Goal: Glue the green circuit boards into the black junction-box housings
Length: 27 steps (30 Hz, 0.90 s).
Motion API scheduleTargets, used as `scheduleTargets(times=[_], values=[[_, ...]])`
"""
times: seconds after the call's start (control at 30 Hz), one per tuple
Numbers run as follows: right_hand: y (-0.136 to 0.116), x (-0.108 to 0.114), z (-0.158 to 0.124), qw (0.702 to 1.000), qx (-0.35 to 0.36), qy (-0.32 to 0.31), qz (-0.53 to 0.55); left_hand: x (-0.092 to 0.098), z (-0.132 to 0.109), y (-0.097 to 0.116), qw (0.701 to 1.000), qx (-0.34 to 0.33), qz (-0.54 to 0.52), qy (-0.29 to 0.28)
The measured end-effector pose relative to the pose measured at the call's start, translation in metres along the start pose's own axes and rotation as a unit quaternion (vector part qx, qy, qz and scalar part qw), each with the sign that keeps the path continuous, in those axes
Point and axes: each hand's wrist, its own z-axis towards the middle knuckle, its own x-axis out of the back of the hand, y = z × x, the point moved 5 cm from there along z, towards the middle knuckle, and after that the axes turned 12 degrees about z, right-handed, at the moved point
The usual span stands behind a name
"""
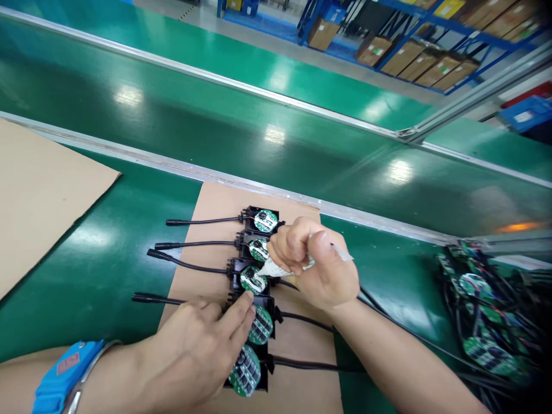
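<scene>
My right hand [321,267] is closed around a white squeeze bag [278,269], its narrow tip pointing down at a round green circuit board [246,286]. White paste lies on that board, which sits in a black housing [235,267]. My left hand [194,348] reaches in from the lower left with fingers stretched out, the index fingertip at the board's near edge. Farther away, a board [266,221] and another one [257,249] also carry white paste. Nearer boards [261,325] beside and below my left fingers show no paste on their visible faces.
Black cables [196,244] run out both sides of the housings. Beneath the row lies a brown cardboard sheet [302,391] on the green table [116,230]. A heap of wired boards [487,322] is at right, another cardboard sheet [47,190] at left. A metal rail [172,168] borders the back.
</scene>
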Motion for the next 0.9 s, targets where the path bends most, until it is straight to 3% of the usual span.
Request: scheduleTargets(times=[0.2, 0.37, 0.53, 0.9], values=[[-0.02, -0.017, -0.02, 0.999, -0.018, 0.029, 0.03, 0.012, -0.009, 0.016, 0.998, -0.051, 0.005, 0.022], [-0.002, -0.039, -0.035, 0.997, -0.058, 0.005, 0.046, 0.01, -0.021, 0.039, 0.996, -0.09, 0.018, 0.014], [0.016, -0.042, -0.035, 0.997, -0.066, 0.0, 0.036, 0.008, -0.023, 0.037, 0.995, -0.065, -0.019, -0.067], [-0.003, -0.038, -0.051, 0.996, -0.082, 0.013, -0.013, 0.003, -0.027, 0.034, 0.998, -0.057, -0.028, -0.019]])
